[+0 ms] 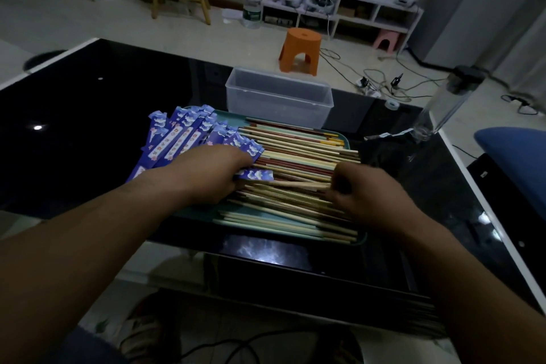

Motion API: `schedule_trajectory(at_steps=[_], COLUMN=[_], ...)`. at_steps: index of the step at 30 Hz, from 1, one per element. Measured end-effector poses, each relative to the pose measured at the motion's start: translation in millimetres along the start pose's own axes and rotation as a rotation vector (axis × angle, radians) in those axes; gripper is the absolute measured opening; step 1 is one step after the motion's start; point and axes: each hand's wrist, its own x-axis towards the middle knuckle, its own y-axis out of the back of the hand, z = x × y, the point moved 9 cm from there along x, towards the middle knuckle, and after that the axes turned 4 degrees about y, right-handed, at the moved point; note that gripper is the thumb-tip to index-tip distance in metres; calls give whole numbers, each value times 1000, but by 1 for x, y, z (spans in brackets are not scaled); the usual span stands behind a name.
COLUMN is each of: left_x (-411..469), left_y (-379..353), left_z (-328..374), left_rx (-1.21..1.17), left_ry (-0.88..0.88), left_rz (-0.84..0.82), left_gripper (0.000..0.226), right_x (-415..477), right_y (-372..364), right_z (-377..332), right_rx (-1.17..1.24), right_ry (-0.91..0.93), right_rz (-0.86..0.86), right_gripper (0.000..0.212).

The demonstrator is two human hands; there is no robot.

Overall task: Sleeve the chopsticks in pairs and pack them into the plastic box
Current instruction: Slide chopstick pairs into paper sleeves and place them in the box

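We see both hands over a teal tray (pixel 345 139) that sits on a black glass table (pixel 103 115). The hands are apart, one on each side of the tray. The left hand (pixel 206 174) lies where a fan of purple sleeves (pixel 177 139) meets the loose chopsticks (pixel 295 151), which fill the middle and right of the tray. Its fingers curl down over a single sleeve (pixel 257 175), whose open end pokes out to the right. The right hand (pixel 363 189) is at the right ends of the sticks, its fingers curled and pinching a pale pair (pixel 295 185) that lies slightly askew on top of the heap, pointing at that sleeve. The pair's left tips are near the sleeve's mouth; we cannot tell whether they touch it. The plastic box (pixel 277 97) stands just beyond the tray's far edge, lid off. On the floor beyond the table we see an orange stool (pixel 300 50).
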Motion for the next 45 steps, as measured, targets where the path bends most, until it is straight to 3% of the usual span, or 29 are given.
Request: schedule_trajectory(at_steps=[2,4,9,16,20,25,27,29,33,36,41,45], left_x=[-4,-6,-11,-13,-11,-6,-5,-4,-6,-10,-15,-13], left_y=[-7,-15,-22,-25,-25,-6,4,9,3,-5,-14,-14], left_z=[3,7,17,21,19,7,3,-2,15,31,34,36], left_rx=[0,24,47,99,78,-47,-150,-319,-716,-880,-917,-1024], left_ry=[-25,-49,-100,-125,-134,-68,-30,30,60,12,20,85], left_rz=[-81,-146,-172,-190,-193,-160,-129,-116,-239,-365,-462,-415], left_gripper=[21,18,25,19,20,9,11,18,17,15,16,20], right_x=[-7,-12,-12,-8,-6,-1,-6,-8,-6,2,11,16], right_y=[-26,-39,-40,-46,-38,11,31,30,-30,-53,-63,-59], right_z=[-13,-17,-20,-31,-31,-29,-25,-13,-25,-36,-43,-40], right_rx=[-14,-83,-200,-346,-308,-201,-92,149,921,1374,1536,1587], right_ry=[44,69,87,157,208,160,94,-27,-227,-379,-457,-495], right_rz=[-243,-349,-285,-233,-197,87,249,271,-57,-109,-105,-4], right_gripper=[21,12,3,12,11,8,10,22,27,31,35,32])
